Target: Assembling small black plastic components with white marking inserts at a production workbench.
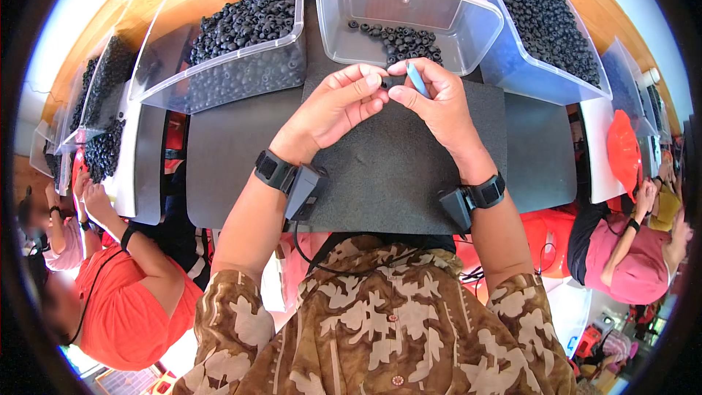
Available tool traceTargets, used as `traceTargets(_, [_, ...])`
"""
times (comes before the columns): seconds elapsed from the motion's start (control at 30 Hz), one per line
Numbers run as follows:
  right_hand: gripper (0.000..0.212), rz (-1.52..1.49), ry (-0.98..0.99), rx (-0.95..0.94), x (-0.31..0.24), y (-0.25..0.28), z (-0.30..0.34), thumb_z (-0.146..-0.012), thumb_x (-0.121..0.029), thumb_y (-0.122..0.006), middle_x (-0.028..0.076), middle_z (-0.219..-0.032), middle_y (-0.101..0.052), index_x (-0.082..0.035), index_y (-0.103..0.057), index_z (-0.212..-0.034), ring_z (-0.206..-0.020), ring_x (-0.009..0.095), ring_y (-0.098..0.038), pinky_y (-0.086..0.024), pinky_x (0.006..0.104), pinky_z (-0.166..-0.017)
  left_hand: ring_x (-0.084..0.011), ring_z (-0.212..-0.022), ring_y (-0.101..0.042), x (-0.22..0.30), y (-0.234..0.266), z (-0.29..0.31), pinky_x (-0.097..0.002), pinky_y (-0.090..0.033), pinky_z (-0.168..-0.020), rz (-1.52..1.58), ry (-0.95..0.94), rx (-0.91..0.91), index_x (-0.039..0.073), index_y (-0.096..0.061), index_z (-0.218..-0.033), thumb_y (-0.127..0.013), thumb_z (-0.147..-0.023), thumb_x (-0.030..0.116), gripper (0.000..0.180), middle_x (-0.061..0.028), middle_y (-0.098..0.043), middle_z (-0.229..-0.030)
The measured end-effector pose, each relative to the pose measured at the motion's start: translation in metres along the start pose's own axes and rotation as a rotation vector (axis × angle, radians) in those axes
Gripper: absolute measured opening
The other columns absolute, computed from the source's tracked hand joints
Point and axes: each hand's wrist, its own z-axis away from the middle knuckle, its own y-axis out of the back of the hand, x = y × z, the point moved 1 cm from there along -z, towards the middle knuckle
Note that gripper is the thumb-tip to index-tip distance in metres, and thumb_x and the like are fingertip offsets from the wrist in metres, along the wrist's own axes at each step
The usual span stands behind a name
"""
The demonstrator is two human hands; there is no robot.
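My left hand (329, 110) and my right hand (446, 106) meet above the table, near the front wall of a translucent bin (468, 55). The thumb and fingers of my left hand pinch a small black part (393, 81), rubber- or plastic-looking. My right hand is closed around a light-blue stick-like tool (417, 79); its working end is hidden, and the right fingertips are close against the black part. Inside the bin, black ring-like parts (411, 46) lie in a small heap.
A clear bin (219, 81) heaped with black parts stands on the left, another full bin (545, 66) on the right. A dark mat (409, 168) covers the table before me. One co-worker in red (131, 307) sits at left, another in pink (621, 271) at right, near a red bowl-like thing (623, 150).
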Motion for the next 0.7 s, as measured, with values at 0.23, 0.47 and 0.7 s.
traceTargets(0.23, [0.013,-0.023,0.002,-0.014,0.002,0.001,0.001,-0.08,-0.008,-0.071,-0.004,-0.077,-0.059,-0.003,-0.064,-0.09,-0.072,0.002,-0.051,-0.044,0.0197,-0.066,-0.0075,-0.083,-0.059,-0.006,-0.006,0.002,-0.0205,-0.052,-0.075,0.053,-0.036,-0.045,0.007,-0.058,-0.104,-0.057,-0.094,0.015,0.013,-0.0014,-0.061,-0.096])
traceTargets(0.47, [0.011,-0.133,-0.117,-0.046,-0.006,0.003,0.003,-0.084,-0.013,-0.068,-0.005,-0.072,-0.056,-0.004,-0.065,-0.09,-0.062,0.0,-0.046,-0.036,0.0168,-0.052,-0.009,-0.084,-0.06,-0.01,-0.004,0.003,-0.0191,-0.053,-0.074,0.048,-0.047,-0.046,0.007,-0.057,-0.103,-0.058,-0.093,0.015,0.013,-0.0032,-0.062,-0.096])
traceTargets(0.7, [0.019,-0.256,-0.032,-0.004,-0.013,0.004,0.003,-0.092,-0.02,-0.059,-0.004,-0.069,-0.049,-0.006,-0.06,-0.105,-0.055,0.0,-0.041,-0.031,0.0159,-0.048,-0.0114,-0.088,-0.06,-0.007,0.002,0.003,-0.0191,-0.054,-0.075,0.241,-0.038,-0.035,0.005,-0.056,-0.109,-0.055,-0.093,0.012,0.017,-0.0089,-0.06,-0.103])
